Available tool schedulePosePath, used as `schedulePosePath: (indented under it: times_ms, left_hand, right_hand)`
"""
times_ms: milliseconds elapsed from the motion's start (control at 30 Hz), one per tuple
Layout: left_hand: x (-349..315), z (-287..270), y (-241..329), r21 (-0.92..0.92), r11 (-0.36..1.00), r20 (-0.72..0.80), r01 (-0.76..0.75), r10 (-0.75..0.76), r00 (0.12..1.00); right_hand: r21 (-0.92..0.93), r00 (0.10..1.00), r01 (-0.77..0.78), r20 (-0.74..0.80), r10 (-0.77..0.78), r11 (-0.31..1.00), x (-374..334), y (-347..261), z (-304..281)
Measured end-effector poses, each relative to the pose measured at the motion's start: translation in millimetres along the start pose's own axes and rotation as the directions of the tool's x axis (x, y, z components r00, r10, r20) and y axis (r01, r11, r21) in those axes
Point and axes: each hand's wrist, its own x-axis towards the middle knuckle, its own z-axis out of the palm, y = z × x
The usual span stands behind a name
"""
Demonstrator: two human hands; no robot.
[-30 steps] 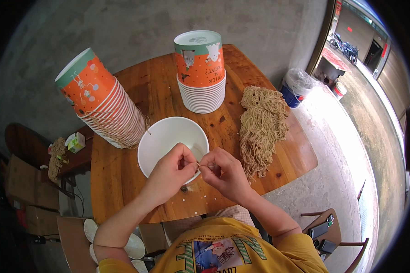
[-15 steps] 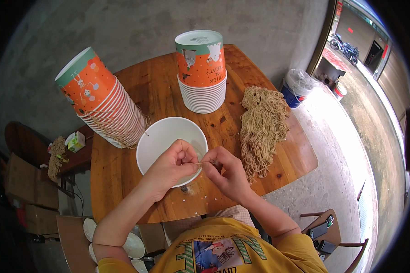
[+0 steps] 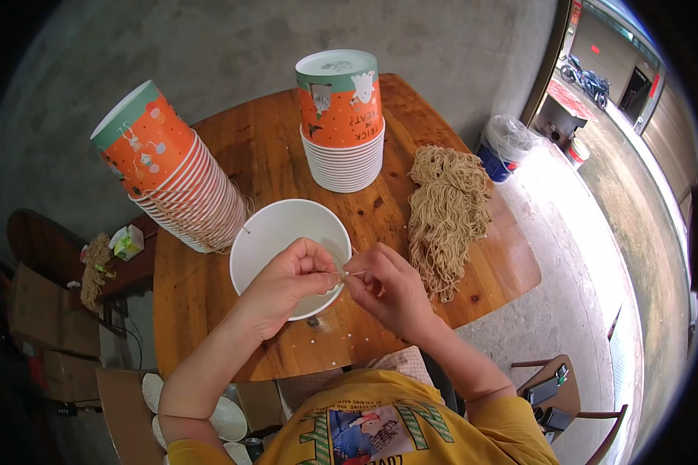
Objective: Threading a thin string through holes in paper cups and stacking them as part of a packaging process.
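A white paper bucket [image 3: 265,232] stands on the table in front of me, its open mouth facing up. A short bit of tan cord [image 3: 245,228] shows at its left rim. Over the bucket's near right rim, my left hand [image 3: 287,280] pinches a thin cord [image 3: 352,273] between thumb and fingertips. My right hand [image 3: 392,291] is closed on the same cord, its fingertips almost touching the left ones. How the cord meets the rim is mostly hidden by my fingers. To the right of my right hand lies a bundle of tan cords [image 3: 448,209].
The wooden table [image 3: 279,174] carries an upside-down stack of orange and green buckets [image 3: 340,116] at the back. Another stack [image 3: 159,151], strung with cords, leans at the left. A lined blue bin [image 3: 495,161] stands beyond the table, and a chair [image 3: 564,387] at the lower right.
My right fingers have shifted their grip, and a short light piece of cord now shows between the two hands. The left hand stays pinched at nearly the same place.
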Motion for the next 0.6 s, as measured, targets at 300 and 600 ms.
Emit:
schedulePosePath:
  times_ms: [300,600]
  left_hand:
    - [-0.2,0.6,-0.9,-0.039,0.999,-0.012,0.0,-0.001,1.0]
    - [0.4,0.0,-5.0,-0.002,0.999,-0.02,-0.04,0.04,0.999]
  right_hand:
    - [-0.11,0.977,0.196,0.108,-0.184,0.974,5.4,-1.5,-12.0]
    - [-0.25,0.962,0.241,0.186,-0.198,0.938,8.5,-6.0,-16.7]
